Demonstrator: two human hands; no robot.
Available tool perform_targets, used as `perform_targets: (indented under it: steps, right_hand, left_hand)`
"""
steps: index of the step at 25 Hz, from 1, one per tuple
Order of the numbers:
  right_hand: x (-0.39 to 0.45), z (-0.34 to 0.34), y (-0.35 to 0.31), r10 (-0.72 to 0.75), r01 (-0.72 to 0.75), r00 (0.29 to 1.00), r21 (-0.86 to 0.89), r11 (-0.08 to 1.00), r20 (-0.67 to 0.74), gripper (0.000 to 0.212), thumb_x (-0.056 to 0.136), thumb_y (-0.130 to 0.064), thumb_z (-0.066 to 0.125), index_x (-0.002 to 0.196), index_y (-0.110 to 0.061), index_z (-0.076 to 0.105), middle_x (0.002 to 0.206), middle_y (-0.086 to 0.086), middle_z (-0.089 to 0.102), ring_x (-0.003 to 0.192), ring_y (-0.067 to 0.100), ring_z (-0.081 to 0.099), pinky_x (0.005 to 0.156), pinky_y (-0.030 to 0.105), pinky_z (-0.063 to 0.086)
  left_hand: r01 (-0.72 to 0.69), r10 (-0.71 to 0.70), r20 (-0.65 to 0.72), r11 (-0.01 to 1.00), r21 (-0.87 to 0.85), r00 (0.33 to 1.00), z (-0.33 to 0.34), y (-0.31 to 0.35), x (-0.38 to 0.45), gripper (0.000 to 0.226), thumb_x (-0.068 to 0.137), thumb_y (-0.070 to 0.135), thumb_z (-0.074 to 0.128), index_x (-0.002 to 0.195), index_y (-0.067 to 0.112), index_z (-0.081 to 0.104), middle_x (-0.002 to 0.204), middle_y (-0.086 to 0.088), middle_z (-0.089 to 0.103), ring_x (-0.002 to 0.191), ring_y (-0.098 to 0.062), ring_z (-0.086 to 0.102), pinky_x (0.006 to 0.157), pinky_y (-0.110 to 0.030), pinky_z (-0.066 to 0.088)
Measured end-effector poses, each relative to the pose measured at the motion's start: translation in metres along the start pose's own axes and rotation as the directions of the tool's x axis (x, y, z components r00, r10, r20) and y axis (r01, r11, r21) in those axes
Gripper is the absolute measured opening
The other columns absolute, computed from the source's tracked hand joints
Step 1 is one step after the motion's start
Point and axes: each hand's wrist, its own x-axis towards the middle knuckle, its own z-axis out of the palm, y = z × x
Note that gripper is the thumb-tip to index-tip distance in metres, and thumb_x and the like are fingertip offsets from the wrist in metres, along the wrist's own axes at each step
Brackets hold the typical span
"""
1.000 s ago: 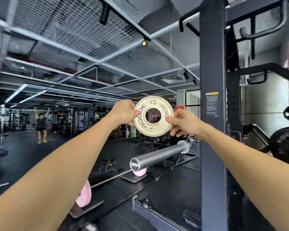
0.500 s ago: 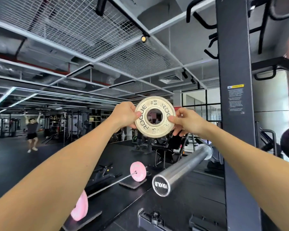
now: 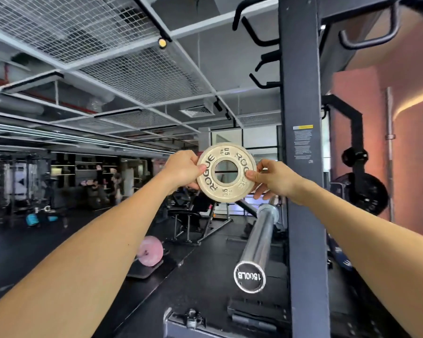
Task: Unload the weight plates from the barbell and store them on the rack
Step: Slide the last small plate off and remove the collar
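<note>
Gym floor dark rubber, mesh ceiling panels overhead. Plate (image 3: 226, 173) off bar, held up at arm's length, centre frame. Left hand (image 3: 182, 170) pinches rim at 9 o'clock, right hand (image 3: 271, 179) pinches at 3; thumbs on face, fingers curled behind. Plate: small pale metal disc, raised lettering, round bore, scuffed. Sleeve (image 3: 260, 236) bare chrome, smooth, at 5 o'clock below plate. Upright (image 3: 300, 167) matte black steel, just right. Step, judged: carry to storage. Next: find peg on rack, line bore up, slide on. Black plate (image 3: 363, 192) at 3 o'clock behind upright.

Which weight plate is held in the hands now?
The small pale plate marked ROGUE, gripped at its rim by the left hand and right hand. The pink plate sits on the floor; the black plate hangs on the rack.
</note>
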Motion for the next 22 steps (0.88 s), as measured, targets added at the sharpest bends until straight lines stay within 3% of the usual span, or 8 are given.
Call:
perform_targets:
  steps: [5,9,12,19,22]
  right_hand:
    - [-0.059,0.002,-0.019,0.085,-0.093,0.991,-0.068,0.993,-0.103,0.023,0.094,-0.027,0.059,0.089,-0.010,0.044,0.070,0.012,0.067,0.049,0.018,0.064,0.048,0.029,0.049]
    - [-0.117,0.005,-0.035,0.128,-0.149,0.973,-0.100,0.984,-0.192,0.024,0.092,-0.029,0.062,0.087,-0.012,0.046,0.072,0.011,0.069,0.051,0.019,0.065,0.048,0.030,0.051]
    - [-0.156,0.012,-0.035,0.174,-0.207,0.956,-0.123,0.971,-0.235,0.024,0.092,-0.029,0.062,0.091,-0.009,0.048,0.070,0.010,0.070,0.055,0.022,0.065,0.047,0.029,0.053]
    - [-0.205,0.040,-0.017,0.285,-0.318,0.932,-0.127,0.940,-0.224,0.027,0.093,-0.029,0.061,0.097,-0.006,0.048,0.086,0.022,0.070,0.056,0.025,0.063,0.047,0.029,0.053]
    - [-0.204,0.045,-0.009,0.283,-0.316,0.936,-0.144,0.938,-0.210,0.027,0.092,-0.030,0.062,0.097,-0.007,0.049,0.086,0.020,0.071,0.054,0.023,0.064,0.048,0.029,0.054]
  left_hand:
    - [-0.064,0.074,0.101,0.994,-0.093,0.992,0.005,0.005,-0.029,0.014,0.094,0.013,0.059,0.083,0.011,0.052,0.088,-0.014,0.069,0.071,-0.025,0.073,0.062,-0.036,0.061]
    - [-0.095,0.128,0.197,0.981,-0.171,0.972,0.008,0.008,-0.067,0.010,0.095,0.015,0.059,0.088,0.011,0.053,0.098,-0.016,0.069,0.078,-0.029,0.073,0.076,-0.045,0.060]
    - [-0.094,0.147,0.251,0.973,-0.211,0.957,0.015,0.004,-0.099,0.010,0.095,0.016,0.059,0.090,0.010,0.054,0.098,-0.014,0.070,0.076,-0.026,0.074,0.077,-0.044,0.060]
    - [-0.032,0.100,0.343,0.980,-0.198,0.934,0.031,-0.020,-0.146,0.011,0.095,0.014,0.059,0.094,0.004,0.055,0.091,-0.014,0.072,0.070,-0.023,0.074,0.071,-0.041,0.061]
    - [-0.013,0.079,0.347,0.982,-0.190,0.934,0.033,-0.029,-0.149,0.012,0.095,0.014,0.059,0.098,0.003,0.056,0.093,-0.013,0.071,0.070,-0.021,0.074,0.069,-0.038,0.062]
